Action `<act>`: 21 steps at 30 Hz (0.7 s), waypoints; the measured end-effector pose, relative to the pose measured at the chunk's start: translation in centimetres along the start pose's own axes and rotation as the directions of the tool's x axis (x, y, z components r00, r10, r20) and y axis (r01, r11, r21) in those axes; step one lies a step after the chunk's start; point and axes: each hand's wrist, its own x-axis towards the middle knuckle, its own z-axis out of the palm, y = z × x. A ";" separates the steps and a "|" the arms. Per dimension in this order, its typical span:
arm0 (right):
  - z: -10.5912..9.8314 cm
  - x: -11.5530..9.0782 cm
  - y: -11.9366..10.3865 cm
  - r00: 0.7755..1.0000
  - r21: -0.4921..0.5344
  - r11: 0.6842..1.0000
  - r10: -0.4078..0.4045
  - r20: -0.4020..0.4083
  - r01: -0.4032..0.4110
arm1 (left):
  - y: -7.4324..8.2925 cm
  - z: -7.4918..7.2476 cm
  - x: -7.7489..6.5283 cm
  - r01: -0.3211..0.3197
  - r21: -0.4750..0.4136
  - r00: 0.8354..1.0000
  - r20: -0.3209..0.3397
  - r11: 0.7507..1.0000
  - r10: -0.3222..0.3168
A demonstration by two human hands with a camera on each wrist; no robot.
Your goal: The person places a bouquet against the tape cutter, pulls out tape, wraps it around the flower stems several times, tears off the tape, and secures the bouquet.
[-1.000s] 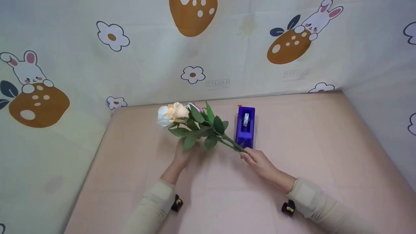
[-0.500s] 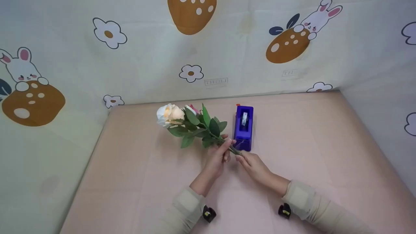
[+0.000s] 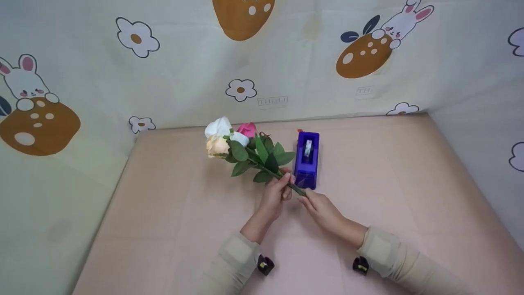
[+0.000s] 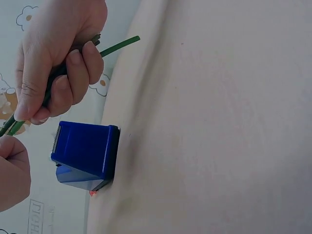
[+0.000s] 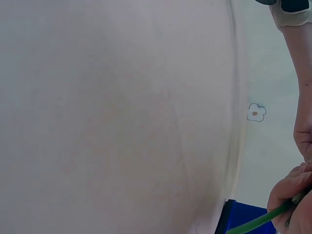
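Observation:
A bunch of artificial roses [image 3: 217,145] with white, peach and pink heads and green leaves is held above the table, heads toward the far left. My left hand [image 3: 275,196] grips the stems just below the leaves. Close to it, my right hand [image 3: 325,211] holds the stems' lower ends. In the left wrist view, the fingers of the right hand [image 4: 61,63] curl round the green stems [image 4: 119,46], whose cut ends stick out. The right wrist view catches one stem end [image 5: 258,222] poking out of the right hand [image 5: 292,195].
A blue tape dispenser [image 3: 307,159] with a roll in it stands on the pink-beige tabletop [image 3: 389,176], just beyond the hands. Behind the table hangs a pale cloth [image 3: 180,78] printed with rabbits and flowers.
My left hand has come from behind the rose heads to the stems beside my right hand. The bunch has turned and its heads have risen, so the pink rose now shows clearly.

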 end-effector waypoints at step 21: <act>-3.3 0.2 0.8 0.941 0.327 0.920 0.108 0.321 -0.217 | -0.2 -0.6 -0.1 0.077 -0.018 0.983 0.168 0.997 -0.073</act>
